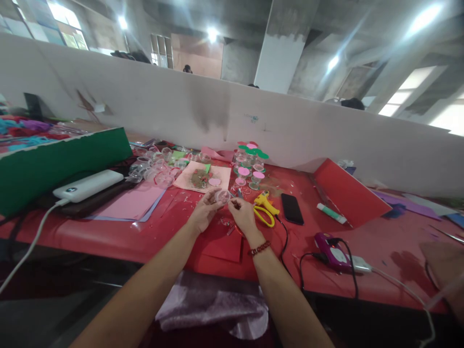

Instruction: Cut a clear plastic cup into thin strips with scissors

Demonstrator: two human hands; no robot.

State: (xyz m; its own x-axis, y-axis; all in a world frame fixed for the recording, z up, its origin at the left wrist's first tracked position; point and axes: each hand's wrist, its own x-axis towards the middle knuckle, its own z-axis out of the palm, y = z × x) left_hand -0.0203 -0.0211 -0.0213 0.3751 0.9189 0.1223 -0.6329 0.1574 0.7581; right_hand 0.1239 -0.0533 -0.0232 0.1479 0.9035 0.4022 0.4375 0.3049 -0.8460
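Note:
Between its thumb and fingers, my left hand (203,212) holds a small clear plastic cup (222,195), its round rim facing me. Close to the cup's right side is my right hand (243,213), fingers pinched together; what they hold, if anything, is too small to make out. Beyond my hands lies a pale sheet (185,180) bearing a brownish heap (200,178) and a pink disc (214,182). Just right of my right hand are a yellow glue gun (266,200) and yellow-handled scissors (266,218). Under my wrists is a red paper sheet (226,247).
Stacked clear cups with pink and green discs (250,166) stand at the back. Loose clear cups (155,166) pile up left, near a white power bank (89,186). A phone (292,209), glue tube (331,213) and purple power strip (335,253) with cables lie right.

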